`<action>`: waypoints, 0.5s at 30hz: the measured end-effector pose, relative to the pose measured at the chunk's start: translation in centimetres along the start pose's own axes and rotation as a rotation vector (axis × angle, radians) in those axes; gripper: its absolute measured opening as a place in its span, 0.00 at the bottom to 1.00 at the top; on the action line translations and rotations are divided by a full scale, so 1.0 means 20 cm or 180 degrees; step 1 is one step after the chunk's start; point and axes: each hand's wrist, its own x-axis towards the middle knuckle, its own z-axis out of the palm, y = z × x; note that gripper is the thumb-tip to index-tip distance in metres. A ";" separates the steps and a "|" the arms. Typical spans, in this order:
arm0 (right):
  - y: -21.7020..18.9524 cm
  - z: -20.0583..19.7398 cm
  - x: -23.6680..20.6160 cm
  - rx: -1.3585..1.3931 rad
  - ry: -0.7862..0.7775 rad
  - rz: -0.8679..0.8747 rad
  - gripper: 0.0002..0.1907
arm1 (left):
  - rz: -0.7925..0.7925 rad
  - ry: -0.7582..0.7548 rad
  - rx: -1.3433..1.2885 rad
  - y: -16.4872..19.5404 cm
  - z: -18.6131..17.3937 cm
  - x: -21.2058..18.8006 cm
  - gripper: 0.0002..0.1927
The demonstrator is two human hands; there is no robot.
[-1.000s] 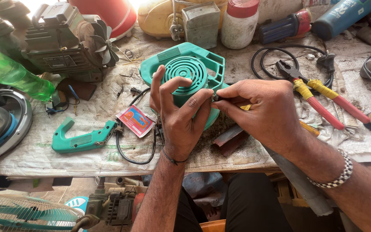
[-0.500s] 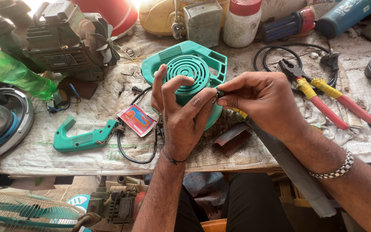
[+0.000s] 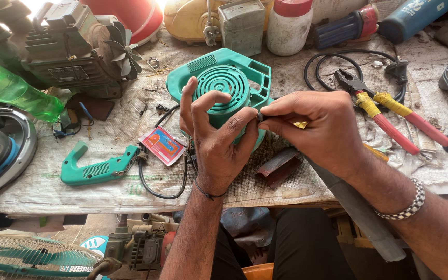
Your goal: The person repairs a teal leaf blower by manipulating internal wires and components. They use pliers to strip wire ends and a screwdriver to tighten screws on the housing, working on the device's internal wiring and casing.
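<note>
A green plastic blower housing point(image 3: 224, 88) with a round vented grille is held upright on the cloth-covered workbench point(image 3: 42, 181) by the left hand point(image 3: 219, 140), fingers spread around its near face. A small dark tool point(image 3: 261, 117), possibly a screwdriver tip, is pinched in the closed right hand point(image 3: 322, 132) against the housing's edge. Red-handled pliers point(image 3: 385, 111) lie to the right, a green handle piece point(image 3: 97, 168) to the left.
</note>
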 end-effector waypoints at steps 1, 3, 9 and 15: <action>-0.01 0.00 0.00 -0.0224 0.0033 -0.0153 0.10 | 0.0008 -0.0006 0.0004 0.00 0.00 0.00 0.13; -0.03 -0.01 0.01 -0.0391 -0.0015 -0.0132 0.10 | 0.0017 -0.0014 0.0014 0.00 0.00 0.00 0.13; 0.03 0.02 0.06 0.0074 -0.0147 -0.0010 0.07 | -0.0002 -0.0088 0.0027 0.00 -0.01 0.00 0.13; 0.11 0.02 0.07 0.0471 -0.0210 -0.0066 0.06 | -0.0105 -0.0082 -0.0031 0.00 -0.02 0.00 0.17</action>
